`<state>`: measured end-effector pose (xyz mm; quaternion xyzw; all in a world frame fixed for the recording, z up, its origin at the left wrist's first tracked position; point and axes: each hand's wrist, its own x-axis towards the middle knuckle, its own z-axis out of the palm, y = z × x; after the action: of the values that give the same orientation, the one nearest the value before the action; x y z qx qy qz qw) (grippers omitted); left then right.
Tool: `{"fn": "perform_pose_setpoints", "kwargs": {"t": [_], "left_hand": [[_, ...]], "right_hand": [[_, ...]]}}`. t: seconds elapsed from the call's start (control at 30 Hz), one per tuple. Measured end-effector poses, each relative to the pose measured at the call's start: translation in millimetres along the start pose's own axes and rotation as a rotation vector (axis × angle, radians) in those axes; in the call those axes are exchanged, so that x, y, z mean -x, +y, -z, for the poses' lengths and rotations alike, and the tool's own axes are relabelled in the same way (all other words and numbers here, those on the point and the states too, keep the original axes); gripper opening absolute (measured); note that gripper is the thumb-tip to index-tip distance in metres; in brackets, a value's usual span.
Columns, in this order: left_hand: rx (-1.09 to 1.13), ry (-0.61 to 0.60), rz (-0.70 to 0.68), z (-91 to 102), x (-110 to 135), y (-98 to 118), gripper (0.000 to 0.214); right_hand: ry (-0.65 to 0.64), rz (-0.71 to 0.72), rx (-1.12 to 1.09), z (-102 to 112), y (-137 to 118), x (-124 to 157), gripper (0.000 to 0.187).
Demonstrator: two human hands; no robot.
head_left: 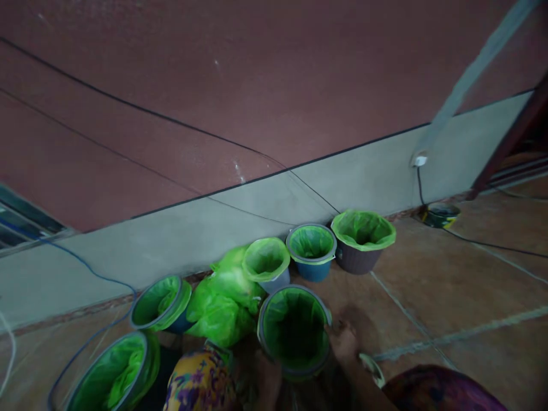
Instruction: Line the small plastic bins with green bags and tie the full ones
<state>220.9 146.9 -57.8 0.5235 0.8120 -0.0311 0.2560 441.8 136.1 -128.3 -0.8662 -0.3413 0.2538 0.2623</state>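
A bucket (327, 317) with a grey rim and a green bag lining (274, 319) stands right in front of me, its inside dark. My right hand (343, 341) is closed at the right side of its rim. Low on the left side of the same bucket is my left hand (268, 374), its fingers dim and curled; what they hold is hard to make out. Filled green plastic bags (225, 308) lie just left of the bucket. Patterned cloth (199, 382) covers my knee beside my left hand.
Behind stand a pale bucket (274, 283), a blue bucket (314, 271) and a brown bucket (357, 260), all green-lined. Two more lined buckets, one grey-rimmed (135, 325), are at left. A blue cable (92, 339) crosses the floor; a small tin (440, 217) sits by the wall.
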Motion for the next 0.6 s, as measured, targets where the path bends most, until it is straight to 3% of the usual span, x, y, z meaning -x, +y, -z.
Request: {"fn": "perform_pose_setpoints", "kwargs": {"t": [0.1, 0.17, 0.4, 0.5, 0.6], "left_hand": [[0.078, -0.012, -0.005, -17.2, 7.6, 1.9, 0.032], [0.111, -0.022, 0.006, -18.0, 7.4, 5.0, 0.028], [0.081, 0.083, 0.080, 16.8, -7.5, -3.2, 0.028], [0.082, 0.184, 0.105, 24.3, -6.7, -11.8, 0.029], [0.078, 0.183, 0.082, 22.2, -2.9, -17.5, 0.025]], "right_hand": [[-0.040, 0.058, 0.074, 8.9, -7.0, 3.2, 0.040], [-0.092, 0.084, 0.104, 13.9, -11.0, 4.9, 0.034], [-0.414, 0.102, 0.234, 24.7, -18.0, 17.6, 0.027], [-0.371, 0.131, 0.276, 26.0, -24.7, 20.7, 0.035], [-0.324, 0.173, 0.332, 25.8, -33.4, 19.8, 0.035]]}}
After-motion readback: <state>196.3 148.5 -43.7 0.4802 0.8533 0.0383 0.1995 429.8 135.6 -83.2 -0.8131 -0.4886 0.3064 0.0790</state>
